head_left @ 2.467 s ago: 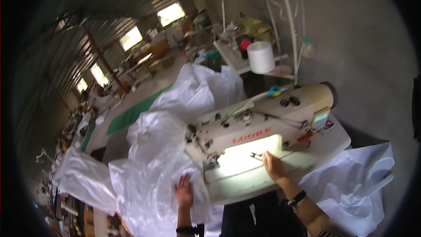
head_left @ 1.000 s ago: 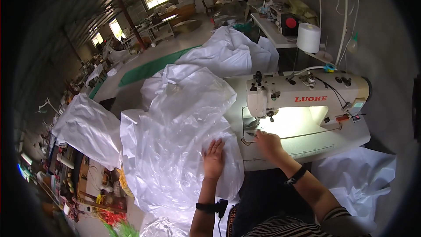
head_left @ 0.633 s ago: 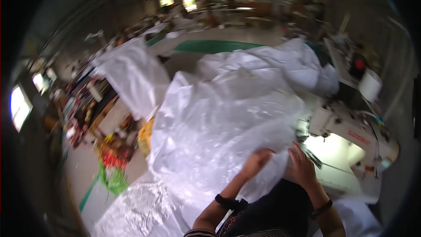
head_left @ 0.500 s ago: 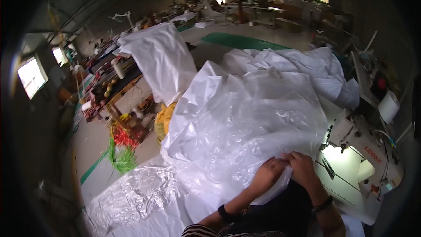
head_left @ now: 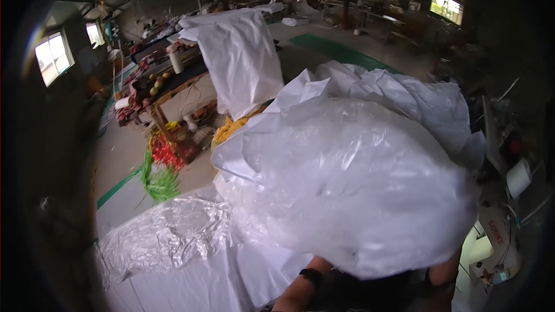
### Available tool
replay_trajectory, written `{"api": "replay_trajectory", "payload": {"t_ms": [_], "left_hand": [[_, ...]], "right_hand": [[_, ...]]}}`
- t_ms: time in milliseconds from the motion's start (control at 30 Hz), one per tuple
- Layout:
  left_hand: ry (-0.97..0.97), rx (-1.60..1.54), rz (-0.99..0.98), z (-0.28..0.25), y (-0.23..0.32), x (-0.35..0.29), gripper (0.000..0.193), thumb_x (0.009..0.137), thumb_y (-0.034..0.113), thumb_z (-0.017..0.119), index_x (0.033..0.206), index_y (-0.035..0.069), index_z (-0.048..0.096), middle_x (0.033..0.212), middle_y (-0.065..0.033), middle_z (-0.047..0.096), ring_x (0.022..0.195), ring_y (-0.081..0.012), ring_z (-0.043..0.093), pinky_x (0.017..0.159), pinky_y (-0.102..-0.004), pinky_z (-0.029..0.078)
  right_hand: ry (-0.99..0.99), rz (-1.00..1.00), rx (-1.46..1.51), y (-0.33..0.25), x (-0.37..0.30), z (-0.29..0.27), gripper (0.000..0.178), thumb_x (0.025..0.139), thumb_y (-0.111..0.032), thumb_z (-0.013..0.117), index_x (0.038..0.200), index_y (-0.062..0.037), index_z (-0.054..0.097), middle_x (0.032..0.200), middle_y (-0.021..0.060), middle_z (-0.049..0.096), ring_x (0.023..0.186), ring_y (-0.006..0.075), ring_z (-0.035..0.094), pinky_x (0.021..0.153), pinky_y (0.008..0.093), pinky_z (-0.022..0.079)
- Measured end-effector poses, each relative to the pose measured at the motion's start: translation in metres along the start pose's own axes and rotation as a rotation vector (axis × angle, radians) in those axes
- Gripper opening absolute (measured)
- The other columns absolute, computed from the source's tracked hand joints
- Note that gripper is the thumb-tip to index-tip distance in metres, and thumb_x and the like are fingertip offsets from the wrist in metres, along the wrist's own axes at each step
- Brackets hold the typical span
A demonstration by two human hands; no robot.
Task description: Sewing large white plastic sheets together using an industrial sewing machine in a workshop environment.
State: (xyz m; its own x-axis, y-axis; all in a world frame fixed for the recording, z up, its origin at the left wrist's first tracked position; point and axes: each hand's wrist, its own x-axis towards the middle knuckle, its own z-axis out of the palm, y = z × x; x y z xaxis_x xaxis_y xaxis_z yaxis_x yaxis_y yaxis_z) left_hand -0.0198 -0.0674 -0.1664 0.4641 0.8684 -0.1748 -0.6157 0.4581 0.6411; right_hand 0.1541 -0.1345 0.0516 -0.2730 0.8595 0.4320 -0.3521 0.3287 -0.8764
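A large clear plastic sheet or bag (head_left: 358, 196) billows up in front of me, its near edge raised over both hands. White fabric (head_left: 289, 101) lies beneath and behind it, heaped toward the far right. From the lower edge my left hand (head_left: 319, 264) reaches up under the plastic, with only the wrist area and a dark band showing. On the other side my right hand (head_left: 448, 268) also goes in behind the plastic. The fingers of both are hidden, so what they grip cannot be seen. Crumpled clear plastic (head_left: 167, 234) lies at the left on white cloth (head_left: 202, 283).
A white sewing machine (head_left: 494, 242) stands close on the right, partly covered by the plastic, with a white thread cone (head_left: 518, 178) behind it. Green strands (head_left: 161, 184) and red strands (head_left: 167, 153) lie on the floor at the left. White cloth (head_left: 243, 60) drapes over a table beyond.
Both hands were together on the plastic's near edge; now they are apart and under it. The plastic has lifted and spread toward the right, covering much of the sewing machine. The view has shifted.
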Motion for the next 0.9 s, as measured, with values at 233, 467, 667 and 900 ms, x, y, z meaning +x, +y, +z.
{"api": "replay_trajectory", "payload": {"t_ms": [233,467,667,900], "left_hand": [[-0.153,0.274,-0.108,0.023,0.008,0.037,0.020,0.097,0.016,0.064,0.115,0.006,0.063,0.106,-0.0035,0.067,0.094,-0.0169,0.065,0.086,-0.0325,0.055],[-0.203,0.635,-0.204,-0.003,0.057,0.036,0.020,0.096,0.015,0.064,0.114,0.006,0.063,0.105,-0.0048,0.067,0.094,-0.0189,0.065,0.086,-0.0334,0.055],[-0.159,0.810,-0.119,-0.010,0.112,0.037,0.020,0.096,0.015,0.064,0.114,0.006,0.064,0.105,-0.0060,0.068,0.094,-0.0205,0.065,0.085,-0.0342,0.054],[-0.043,0.917,0.097,-0.013,0.176,0.033,0.020,0.095,0.014,0.064,0.113,0.006,0.064,0.105,-0.0073,0.068,0.094,-0.0224,0.065,0.085,-0.0351,0.054]], "right_hand": [[-0.316,0.127,-0.324,-0.084,0.043,0.056,0.040,0.093,-0.041,0.058,0.118,-0.0101,0.065,0.110,0.0163,0.070,0.096,0.0335,0.069,0.083,0.0446,0.054],[-0.479,0.201,-1.404,-0.019,-0.016,0.041,0.043,0.083,-0.017,0.069,0.125,-0.0091,0.061,0.120,0.0116,0.064,0.105,0.0289,0.065,0.090,0.0407,0.053],[0.235,0.056,-1.558,-0.064,-0.051,-0.055,0.041,0.081,-0.013,0.072,0.119,-0.0063,0.062,0.115,0.0104,0.067,0.108,0.0334,0.063,0.092,0.0440,0.051],[0.557,0.316,-1.682,-0.040,-0.074,-0.108,0.041,0.078,-0.005,0.071,0.118,-0.0029,0.061,0.130,0.0145,0.057,0.124,0.0343,0.053,0.103,0.0442,0.043]]}}
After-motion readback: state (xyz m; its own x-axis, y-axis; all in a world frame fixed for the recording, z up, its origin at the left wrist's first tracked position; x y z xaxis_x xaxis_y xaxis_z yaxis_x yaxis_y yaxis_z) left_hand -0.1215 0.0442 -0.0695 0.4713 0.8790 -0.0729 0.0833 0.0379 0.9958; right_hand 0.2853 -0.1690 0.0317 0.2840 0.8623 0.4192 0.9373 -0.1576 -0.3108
